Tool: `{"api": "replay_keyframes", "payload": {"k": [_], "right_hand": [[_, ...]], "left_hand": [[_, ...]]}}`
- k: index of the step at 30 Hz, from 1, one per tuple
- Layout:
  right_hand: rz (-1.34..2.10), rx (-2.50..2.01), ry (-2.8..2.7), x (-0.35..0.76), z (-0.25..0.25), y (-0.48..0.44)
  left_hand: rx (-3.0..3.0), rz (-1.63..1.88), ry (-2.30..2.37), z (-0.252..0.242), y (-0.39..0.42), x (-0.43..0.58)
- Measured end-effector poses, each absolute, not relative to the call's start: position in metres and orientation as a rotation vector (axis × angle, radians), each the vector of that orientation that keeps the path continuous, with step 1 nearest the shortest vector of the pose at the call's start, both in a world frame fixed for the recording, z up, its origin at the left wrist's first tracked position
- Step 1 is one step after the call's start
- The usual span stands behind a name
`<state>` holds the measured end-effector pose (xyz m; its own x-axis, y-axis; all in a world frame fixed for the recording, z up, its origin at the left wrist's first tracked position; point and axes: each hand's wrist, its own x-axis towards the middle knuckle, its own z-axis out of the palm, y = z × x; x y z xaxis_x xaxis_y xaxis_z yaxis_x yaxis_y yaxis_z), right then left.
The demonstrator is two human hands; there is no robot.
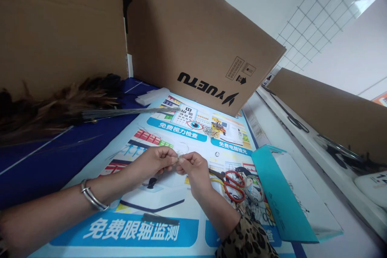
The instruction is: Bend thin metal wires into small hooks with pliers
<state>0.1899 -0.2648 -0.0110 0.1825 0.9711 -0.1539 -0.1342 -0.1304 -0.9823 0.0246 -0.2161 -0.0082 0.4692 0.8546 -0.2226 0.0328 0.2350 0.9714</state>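
Note:
Above the printed poster sheet (181,209), my left hand (161,159) and my right hand (193,167) meet fingertip to fingertip. Both are closed in a pinch on a thin wire (183,145), whose curled end sticks up between them. What else the fingertips cover is too small to make out. Scissors (235,186) with orange-red handles lie just right of my right hand, beside a coil of wire (254,188). One small dark ring (217,154) rests on the sheet ahead of that hand. Short thin wire pieces (160,219) lie in front of my left forearm.
Long thin wires (130,111) stretch across the back left, near brown feathers (60,105). Small rings and wire bits (254,214) are heaped by an open teal box (281,193) at right. Cardboard panels (187,28) stand behind. A small wire tangle (211,131) sits farther back.

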Motion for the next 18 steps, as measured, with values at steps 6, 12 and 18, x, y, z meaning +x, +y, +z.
{"api": "replay_keyframes", "payload": {"k": [6,12,18], "right_hand": [[1.261,-1.367,-0.915,0.195,-0.004,-0.265],[1.255,-1.525,-1.088,0.209,0.004,-0.261],[1.130,-1.690,-1.315,0.212,0.003,-0.265]], "left_hand": [[1.245,0.664,0.920,-0.009,-0.211,0.021],[1.332,0.690,0.967,-0.014,-0.204,0.017],[1.512,0.813,1.022,-0.021,-0.203,0.013]]}}
